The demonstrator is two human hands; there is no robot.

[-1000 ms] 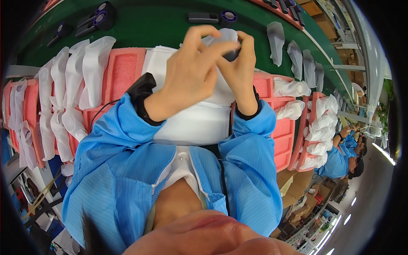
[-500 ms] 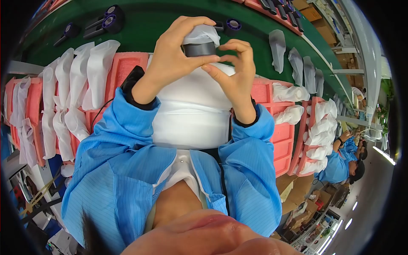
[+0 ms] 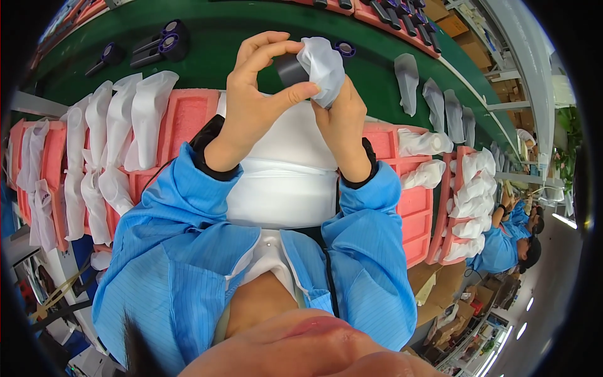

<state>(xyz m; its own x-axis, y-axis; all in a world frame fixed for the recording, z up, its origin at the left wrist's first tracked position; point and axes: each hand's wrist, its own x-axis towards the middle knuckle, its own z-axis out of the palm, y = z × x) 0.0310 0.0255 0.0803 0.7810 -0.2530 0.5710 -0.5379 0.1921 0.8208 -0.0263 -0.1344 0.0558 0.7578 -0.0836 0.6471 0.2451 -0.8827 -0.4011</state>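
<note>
Up over the green belt I hold a dark grey cylindrical part (image 3: 290,70), which looks like the head of a hair dryer, tilted to the right. A crumpled, translucent white bag (image 3: 324,69) covers its right end. My left hand (image 3: 260,85) curls around the grey part, fingers over the top, thumb pressed against the bag's lower edge. From below right, my right hand (image 3: 342,119) grips the bag; some of its fingers are hidden behind it. Whether a handle extends from the grey part is hidden.
Pink foam trays (image 3: 193,116) flank me, several holding white-bagged items (image 3: 151,119). Dark hair dryers with purple rings (image 3: 171,45) lie on the green belt (image 3: 213,38), with bagged ones (image 3: 407,81) at right. Another person in blue (image 3: 502,242) works at far right.
The grey part has turned so its bagged end faces right. My right hand, earlier apart with a curled grip beside it, has closed on the bag.
</note>
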